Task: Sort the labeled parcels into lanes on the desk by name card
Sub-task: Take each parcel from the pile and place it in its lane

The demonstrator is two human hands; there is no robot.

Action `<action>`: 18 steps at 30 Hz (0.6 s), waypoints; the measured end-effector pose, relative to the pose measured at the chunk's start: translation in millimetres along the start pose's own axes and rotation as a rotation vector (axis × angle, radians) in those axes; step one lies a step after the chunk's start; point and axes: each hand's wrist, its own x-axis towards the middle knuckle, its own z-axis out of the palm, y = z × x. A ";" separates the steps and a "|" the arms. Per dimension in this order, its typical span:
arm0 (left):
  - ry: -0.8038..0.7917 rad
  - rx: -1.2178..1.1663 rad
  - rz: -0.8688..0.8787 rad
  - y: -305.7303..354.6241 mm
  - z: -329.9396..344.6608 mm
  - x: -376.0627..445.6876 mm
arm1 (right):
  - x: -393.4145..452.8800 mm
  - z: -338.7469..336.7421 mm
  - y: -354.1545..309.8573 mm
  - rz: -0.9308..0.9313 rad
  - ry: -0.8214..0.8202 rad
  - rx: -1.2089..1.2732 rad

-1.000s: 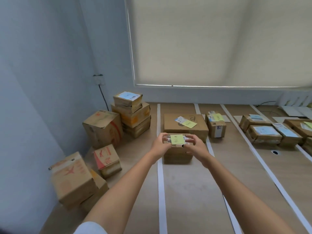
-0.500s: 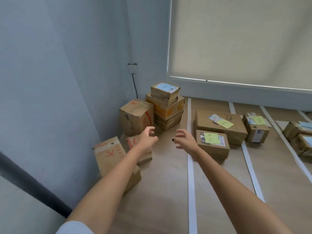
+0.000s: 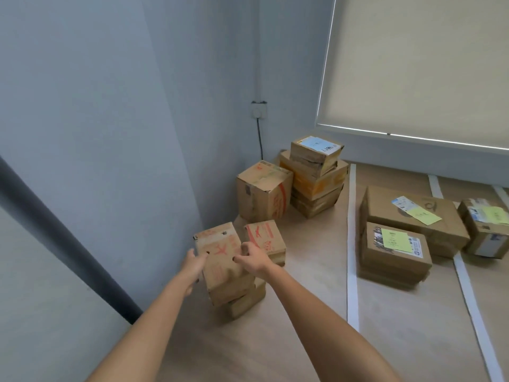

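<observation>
A tall cardboard parcel with red print leans on a flatter box near the left wall. My left hand touches its left side and my right hand rests on its upper right edge, fingers spread on both. Behind it stands a small red-printed parcel. In the first taped lane lies a parcel with a green note, free of my hands, in front of a large flat box that also carries a green note.
More unsorted boxes stand in the corner: a brown cube and a stack topped by a blue-labelled parcel. White tape strips mark lanes on the desk. Another noted parcel sits at the right. The grey wall is close on the left.
My hands let go of the green-note parcel in the lane, swung left to the unsorted pile, and now touch the tall red-printed parcel. The view turned left.
</observation>
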 end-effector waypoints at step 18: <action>-0.289 -0.064 0.214 95.4 131.1 -34.6 | -63.2 -134.3 49.3 -0.059 0.436 0.264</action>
